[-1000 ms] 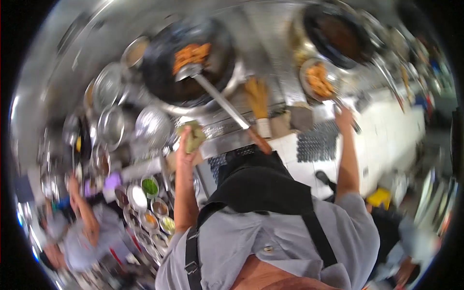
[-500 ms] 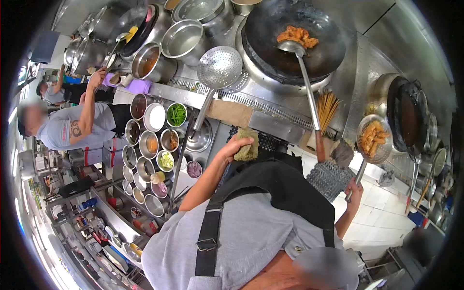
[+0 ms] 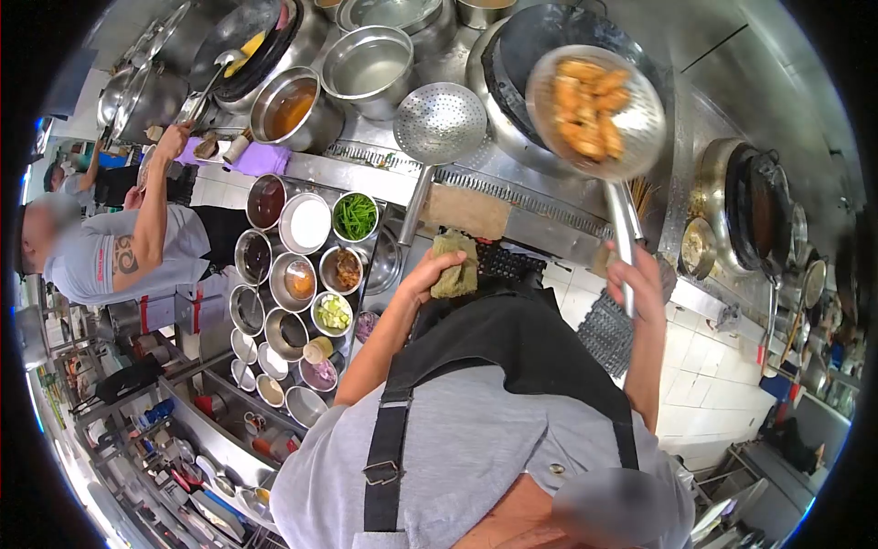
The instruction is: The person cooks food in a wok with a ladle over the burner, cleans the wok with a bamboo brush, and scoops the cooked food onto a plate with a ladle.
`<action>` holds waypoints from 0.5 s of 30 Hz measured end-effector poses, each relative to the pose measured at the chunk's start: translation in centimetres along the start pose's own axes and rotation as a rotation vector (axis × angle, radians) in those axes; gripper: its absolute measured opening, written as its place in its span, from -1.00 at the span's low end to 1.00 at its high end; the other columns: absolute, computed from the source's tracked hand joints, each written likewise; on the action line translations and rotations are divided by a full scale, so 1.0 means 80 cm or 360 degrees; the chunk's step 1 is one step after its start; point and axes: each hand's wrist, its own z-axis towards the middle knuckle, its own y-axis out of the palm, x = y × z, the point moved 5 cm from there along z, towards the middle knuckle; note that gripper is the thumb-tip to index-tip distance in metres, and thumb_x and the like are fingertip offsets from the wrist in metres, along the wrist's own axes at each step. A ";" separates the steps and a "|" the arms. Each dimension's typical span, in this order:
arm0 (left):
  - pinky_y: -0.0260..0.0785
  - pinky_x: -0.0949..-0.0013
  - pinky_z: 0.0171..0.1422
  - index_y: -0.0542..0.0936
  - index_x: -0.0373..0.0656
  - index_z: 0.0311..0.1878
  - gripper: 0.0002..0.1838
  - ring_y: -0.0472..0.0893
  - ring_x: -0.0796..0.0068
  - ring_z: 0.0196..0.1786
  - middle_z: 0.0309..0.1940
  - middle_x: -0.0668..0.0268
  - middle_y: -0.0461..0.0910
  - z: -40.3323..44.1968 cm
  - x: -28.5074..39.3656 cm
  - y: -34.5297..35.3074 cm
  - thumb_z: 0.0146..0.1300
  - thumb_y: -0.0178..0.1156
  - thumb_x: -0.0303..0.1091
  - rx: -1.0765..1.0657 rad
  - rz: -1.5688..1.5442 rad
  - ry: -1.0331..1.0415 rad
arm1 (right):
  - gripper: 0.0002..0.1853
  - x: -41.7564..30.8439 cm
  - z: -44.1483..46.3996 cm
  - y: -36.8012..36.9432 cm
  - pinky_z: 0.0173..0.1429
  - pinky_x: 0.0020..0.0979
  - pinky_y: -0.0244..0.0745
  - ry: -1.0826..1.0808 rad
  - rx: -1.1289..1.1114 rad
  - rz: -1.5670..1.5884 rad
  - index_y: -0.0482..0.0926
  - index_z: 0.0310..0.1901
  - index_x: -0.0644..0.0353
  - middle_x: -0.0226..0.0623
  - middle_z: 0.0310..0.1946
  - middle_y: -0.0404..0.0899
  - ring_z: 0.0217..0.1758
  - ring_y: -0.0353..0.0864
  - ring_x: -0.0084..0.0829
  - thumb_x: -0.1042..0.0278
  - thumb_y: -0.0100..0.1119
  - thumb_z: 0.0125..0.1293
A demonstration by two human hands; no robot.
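Observation:
My right hand (image 3: 637,279) is closed around the long metal handle of a perforated skimmer (image 3: 646,128), which is raised over the large wok (image 3: 549,32). Browned fried pieces (image 3: 585,110) lie in the skimmer's bowl; what kind of food they are I cannot tell. The skimmer covers most of the wok's inside, hiding its contents and the ladle seen there earlier. My left hand (image 3: 428,274) grips a folded greenish-brown cloth (image 3: 455,265) in front of my apron, near the stove's front edge. A second perforated skimmer (image 3: 441,123) rests left of the wok.
Metal pots (image 3: 369,64) line the stove's back left. Several ingredient bowls, one with chopped greens (image 3: 355,216), stand at left. Another wok (image 3: 764,206) and a metal bowl (image 3: 698,249) are at right. A co-worker (image 3: 137,242) handles a ladle at the far left.
My right hand has swung the skimmer with the fried pieces up and left, from beside the right-hand wok to above the large wok. My left hand still holds the cloth.

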 end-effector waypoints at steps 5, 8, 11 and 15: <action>0.66 0.17 -0.01 0.39 -0.34 0.28 -0.41 0.71 0.22 -0.05 -0.02 0.05 0.65 -0.029 0.018 -0.025 0.25 0.33 -0.31 0.0098 -0.0119 0.0120 | -0.72 0.040 0.104 0.100 -0.55 -0.45 0.36 -0.0019 -0.0092 -0.0529 0.51 -0.13 0.35 -0.33 -0.53 0.52 -0.64 0.50 -0.53 0.34 0.25 0.22; 0.65 0.17 -0.02 0.43 -0.30 0.22 -0.50 0.71 0.22 -0.05 -0.05 0.04 0.65 -0.044 0.023 -0.033 0.28 0.32 -0.32 0.0080 -0.0150 0.0224 | -0.71 0.071 0.160 0.125 -0.29 -0.15 0.55 -0.0323 0.0171 -0.1275 0.49 -0.11 0.28 -0.09 -0.42 0.64 -0.42 0.67 -0.11 0.33 0.25 0.18; 0.65 0.15 -0.03 0.43 -0.31 0.22 -0.49 0.71 0.20 -0.05 -0.04 -0.01 0.65 -0.051 0.010 -0.044 0.29 0.32 -0.31 0.0178 -0.0230 0.0262 | -0.63 0.050 0.171 0.145 -0.03 0.07 0.53 -0.0357 0.0337 -0.1649 0.47 0.00 0.23 0.08 -0.27 0.68 -0.15 0.66 0.15 0.34 0.25 0.16; 0.65 0.16 0.00 0.42 -0.33 0.25 -0.47 0.70 0.19 -0.03 -0.01 -0.01 0.65 -0.047 -0.009 -0.045 0.29 0.30 -0.27 0.0172 -0.0247 0.0233 | -0.48 0.016 0.157 0.133 0.06 0.11 0.52 -0.0459 0.0352 -0.1738 0.42 0.18 0.19 0.13 -0.19 0.68 -0.06 0.66 0.18 0.31 0.27 0.18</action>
